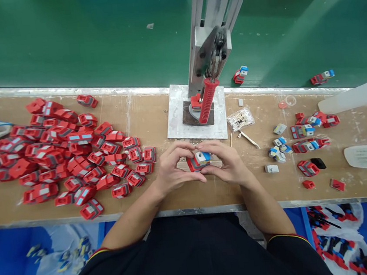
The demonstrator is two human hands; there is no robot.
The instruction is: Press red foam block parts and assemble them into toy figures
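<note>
Above the front of the bench, a small red toy piece with a white and blue top is held between my two hands. My left hand curves round its left side, thumb below and fingers above. From the right, my right hand closes on it with the fingertips by the blue part and the thumb low. My fingers cover parts of the piece. Just beyond my hands stands a toggle press with a red handle, fixed on a metal plate. Another red piece sits under the press.
A big heap of red pieces covers the bench's left. At right lie white-blue parts, red assemblies and a bag of cotton swabs. Two assembled pieces stand on the green surface behind. Blue bins flank me below.
</note>
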